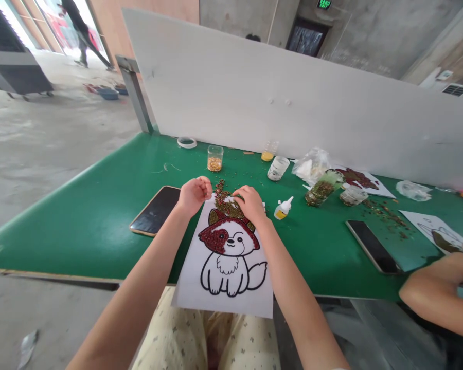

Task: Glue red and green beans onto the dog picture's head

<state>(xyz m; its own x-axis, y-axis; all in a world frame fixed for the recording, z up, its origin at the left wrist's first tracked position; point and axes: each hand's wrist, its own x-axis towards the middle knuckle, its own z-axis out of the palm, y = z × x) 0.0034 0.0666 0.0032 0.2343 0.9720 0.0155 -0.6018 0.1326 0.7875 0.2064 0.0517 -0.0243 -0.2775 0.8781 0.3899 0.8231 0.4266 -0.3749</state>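
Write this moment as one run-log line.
left hand: curled, beside seeds; right hand: at seeds; animal drawing: partly covered, lower half bare; glue bottle: upright, right of drawing

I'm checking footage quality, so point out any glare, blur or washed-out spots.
Head view: daylight washes out the doorway at upper left; the floor beyond the table carries pale glare; the distant person looks soft, lacking detail; the drawing reads clearly.
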